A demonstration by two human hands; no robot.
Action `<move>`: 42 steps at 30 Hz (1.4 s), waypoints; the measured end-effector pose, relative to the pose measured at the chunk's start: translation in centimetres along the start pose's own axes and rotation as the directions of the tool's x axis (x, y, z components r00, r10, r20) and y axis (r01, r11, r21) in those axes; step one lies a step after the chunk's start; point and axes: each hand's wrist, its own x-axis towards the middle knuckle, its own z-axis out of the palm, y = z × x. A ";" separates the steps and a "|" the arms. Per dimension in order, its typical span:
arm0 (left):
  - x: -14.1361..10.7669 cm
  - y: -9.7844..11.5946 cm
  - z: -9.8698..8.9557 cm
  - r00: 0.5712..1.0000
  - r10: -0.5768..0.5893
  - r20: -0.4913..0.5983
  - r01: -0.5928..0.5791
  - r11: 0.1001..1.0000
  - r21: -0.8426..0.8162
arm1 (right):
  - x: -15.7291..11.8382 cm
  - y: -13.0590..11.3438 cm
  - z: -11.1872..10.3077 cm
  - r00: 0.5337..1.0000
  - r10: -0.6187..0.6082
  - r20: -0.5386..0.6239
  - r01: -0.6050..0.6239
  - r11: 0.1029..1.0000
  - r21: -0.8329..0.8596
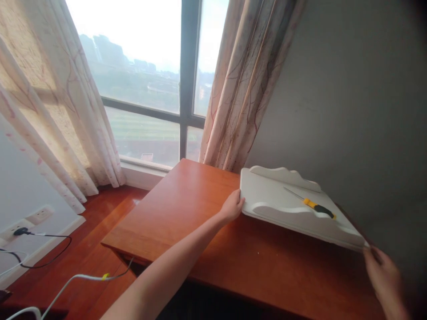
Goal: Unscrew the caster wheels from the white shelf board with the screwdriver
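A white panel (273, 189) with two wavy-edged raised strips is held at the right side of the brown wooden desk (187, 209). My left hand (232, 206) grips its left end, fingers closed round the edge. At the opposite end, my right hand (382, 269) has its fingers closed on the near right corner. A screwdriver (318, 208) with a yellow and black handle lies on the panel between the two strips. Fingers under the panel are hidden.
Behind the desk are a window (143, 120) and patterned curtains (247, 84). A grey wall (353, 102) borders the right side. At lower left, a black plug (22, 231) sits in a wall socket, and a pale cable (76, 276) runs near the desk's left corner.
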 end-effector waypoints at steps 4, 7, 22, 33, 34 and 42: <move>-0.9 -1.6 -3.8 0.999 -0.003 -0.034 0.000 0.997 -0.072 | -3.1 -2.3 0.0 0.994 0.061 0.090 -0.058 0.998 -0.031; -2.1 -2.4 -6.9 0.999 -0.014 -0.048 0.008 0.993 -0.121 | -5.7 -4.3 -0.2 0.995 -0.049 0.090 0.060 0.990 -0.124; -9.7 -0.9 -16.8 0.977 -0.160 -0.141 0.121 0.961 -0.248 | -13.4 -11.6 -1.5 0.924 -0.382 0.013 0.382 0.923 -0.036; -11.4 -1.3 -19.3 0.942 -0.265 -0.205 0.196 0.932 -0.305 | -13.4 -13.8 -4.2 0.931 -0.359 0.059 0.356 0.933 0.051; -11.4 -1.2 -19.3 0.939 -0.269 -0.217 0.196 0.932 -0.306 | -12.8 -14.7 -4.4 0.925 -0.375 0.056 0.370 0.925 0.086; -11.4 -2.3 -19.3 0.948 -0.248 -0.198 0.174 0.927 -0.331 | -7.6 -24.4 -3.1 0.760 -0.591 0.269 0.482 0.791 0.376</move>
